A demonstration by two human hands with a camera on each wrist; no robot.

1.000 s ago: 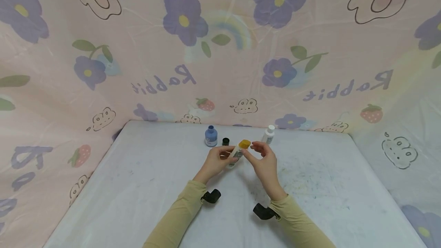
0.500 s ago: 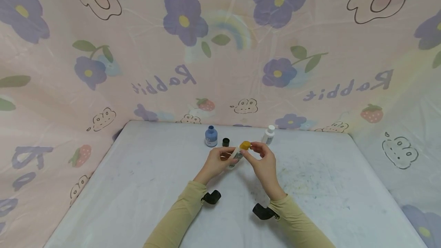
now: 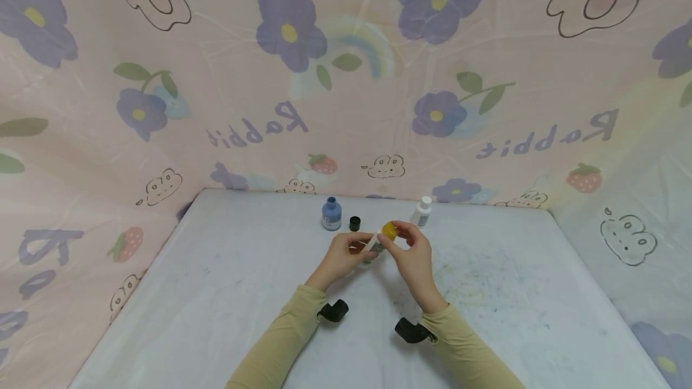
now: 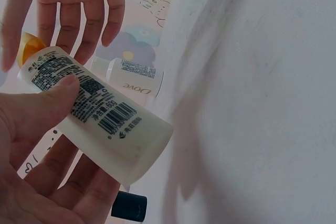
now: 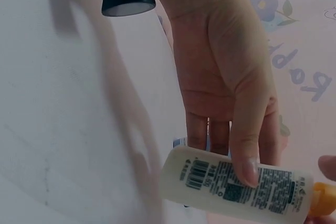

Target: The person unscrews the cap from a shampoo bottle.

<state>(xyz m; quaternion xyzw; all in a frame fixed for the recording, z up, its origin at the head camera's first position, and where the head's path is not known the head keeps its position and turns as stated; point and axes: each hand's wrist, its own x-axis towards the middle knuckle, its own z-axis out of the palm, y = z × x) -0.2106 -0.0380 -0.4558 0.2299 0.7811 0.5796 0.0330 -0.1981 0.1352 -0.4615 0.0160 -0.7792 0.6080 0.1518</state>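
Note:
My left hand [image 3: 337, 257] grips a small white lotion bottle [image 4: 107, 119], held tilted above the table. Its printed back label with a barcode faces the left wrist camera, and the left thumb presses on that label. A yellow cap [image 3: 389, 230] sits at the bottle's top end. My right hand [image 3: 413, 260] is at this cap, with the thumb on the near side and fingers on the far side. In the left wrist view, the right hand's fingers [image 4: 68, 24] lie behind the cap, partly hidden by the bottle.
At the back of the table [image 3: 243, 305] stand an uncapped blue bottle [image 3: 331, 216] and a white Dove bottle [image 3: 421, 212]. Between them lies a black cap [image 3: 354, 223]. A patterned curtain [image 3: 346, 137] rises behind. Black wrist cameras [image 3: 335, 311] hang below both wrists.
My right fingers have closed in around the yellow cap, which has shifted slightly right with the bottle. The cap shows a different side now. The other bottles have stayed put.

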